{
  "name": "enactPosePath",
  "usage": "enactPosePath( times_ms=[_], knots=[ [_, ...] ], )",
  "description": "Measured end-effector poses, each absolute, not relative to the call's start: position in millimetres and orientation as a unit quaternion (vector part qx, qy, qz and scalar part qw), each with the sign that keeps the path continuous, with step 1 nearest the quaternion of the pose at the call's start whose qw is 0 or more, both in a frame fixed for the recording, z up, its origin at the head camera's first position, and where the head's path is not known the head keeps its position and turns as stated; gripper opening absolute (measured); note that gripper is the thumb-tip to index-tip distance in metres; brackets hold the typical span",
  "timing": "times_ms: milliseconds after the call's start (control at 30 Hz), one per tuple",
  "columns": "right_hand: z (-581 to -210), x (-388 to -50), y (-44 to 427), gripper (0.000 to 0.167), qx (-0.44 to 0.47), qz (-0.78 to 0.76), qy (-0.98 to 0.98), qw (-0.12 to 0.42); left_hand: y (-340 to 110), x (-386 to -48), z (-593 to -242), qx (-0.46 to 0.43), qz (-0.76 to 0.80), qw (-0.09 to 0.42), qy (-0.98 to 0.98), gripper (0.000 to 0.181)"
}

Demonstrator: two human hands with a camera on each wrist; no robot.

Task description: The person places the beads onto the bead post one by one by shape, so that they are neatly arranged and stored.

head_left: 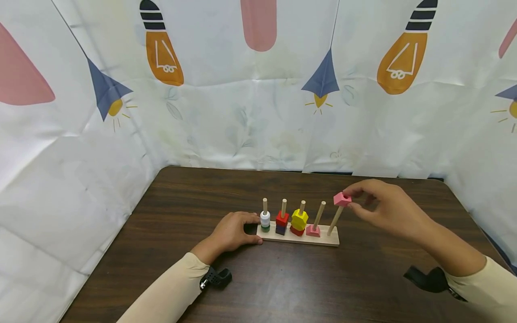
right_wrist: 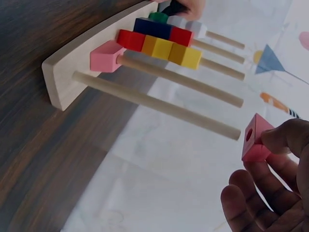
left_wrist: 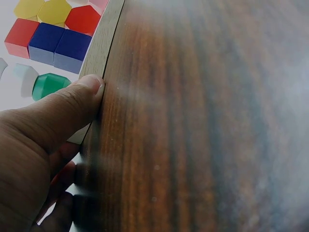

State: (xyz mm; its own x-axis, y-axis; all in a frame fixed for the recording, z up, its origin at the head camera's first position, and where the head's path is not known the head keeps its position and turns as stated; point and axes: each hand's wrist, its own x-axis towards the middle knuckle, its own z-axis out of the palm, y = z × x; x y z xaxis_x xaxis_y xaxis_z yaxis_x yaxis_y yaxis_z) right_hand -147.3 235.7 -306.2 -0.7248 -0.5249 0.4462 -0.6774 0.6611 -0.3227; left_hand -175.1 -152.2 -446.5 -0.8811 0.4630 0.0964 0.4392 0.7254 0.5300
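Observation:
At the table's middle lies a wooden peg board (head_left: 300,238) with several upright pegs. My left hand (head_left: 232,231) grips its left end, the thumb (left_wrist: 77,99) against the front edge. A pink block (right_wrist: 256,138) with a hole is pinched between thumb and fingers of my right hand (head_left: 385,206). It hovers just off the tip of the bare rightmost peg (right_wrist: 159,106). Another pink block (head_left: 313,230) sits low on the neighbouring peg. Further left are yellow blocks (head_left: 300,219) over red, a red block (head_left: 282,218) over dark blue, and white pieces (head_left: 265,218) over green.
The board stands on a dark wood-grain table (head_left: 194,193). Behind and beside the table hangs a white printed cloth (head_left: 250,121) with lamp and bulb pictures. Black straps (head_left: 216,277) with small devices sit on both wrists.

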Motion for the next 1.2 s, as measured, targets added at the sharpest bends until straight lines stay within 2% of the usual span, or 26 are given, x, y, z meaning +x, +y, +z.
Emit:
enactPosePath(
  times_ms=[1000,1200],
  knots=[
    [-323.5,-158.6,206.9,0.031,0.326,0.285,-0.896,0.104,-152.8,-175.1,-445.7,0.238,0.278,0.024,0.93,0.049],
    [-332.3,-159.4,205.5,0.031,0.32,0.309,-0.892,0.075,-152.3,-175.1,-446.6,0.24,0.275,0.022,0.931,0.049]
  ],
)
